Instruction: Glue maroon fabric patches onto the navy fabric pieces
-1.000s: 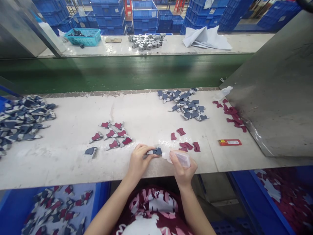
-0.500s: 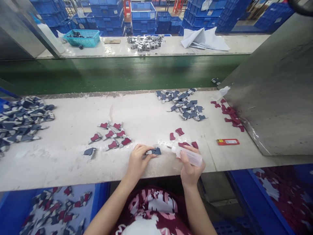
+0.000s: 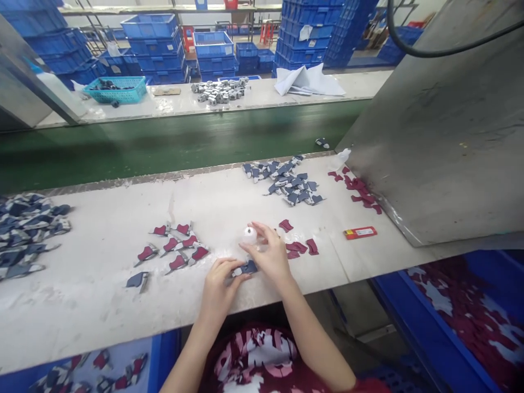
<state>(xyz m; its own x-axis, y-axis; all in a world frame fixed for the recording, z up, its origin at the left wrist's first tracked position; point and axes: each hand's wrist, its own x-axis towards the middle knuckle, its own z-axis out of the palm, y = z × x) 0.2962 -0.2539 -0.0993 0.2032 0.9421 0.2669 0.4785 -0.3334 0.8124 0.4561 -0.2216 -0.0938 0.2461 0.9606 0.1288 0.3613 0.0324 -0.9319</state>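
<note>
My left hand (image 3: 221,281) is closed in a pinch on a small dark blue and light grey part (image 3: 249,267), held low over the white bench. Just beyond it, my right hand (image 3: 270,251) has thumb and fingers around a whitish plastic squeeze bottle (image 3: 249,236), its dark tip turned up toward me. Whether the bottle touches the bench I cannot tell. Several maroon pieces (image 3: 297,248) lie right of my right hand. To the left sits a group of grey parts with maroon faces (image 3: 178,245), beside a lone blue-faced part (image 3: 137,280).
Blue-grey parts are heaped at far left (image 3: 28,229) and back right (image 3: 290,180). More maroon pieces (image 3: 362,194) lie by a metal panel (image 3: 442,136). An orange-red packet (image 3: 360,233) is at right. Behind runs a green strip (image 3: 196,142). Blue bins (image 3: 166,355) stand below.
My right hand has moved left toward the left hand, and the bottle has turned from lying sideways to tip up. My left hand still holds the part. The camera view has shifted.
</note>
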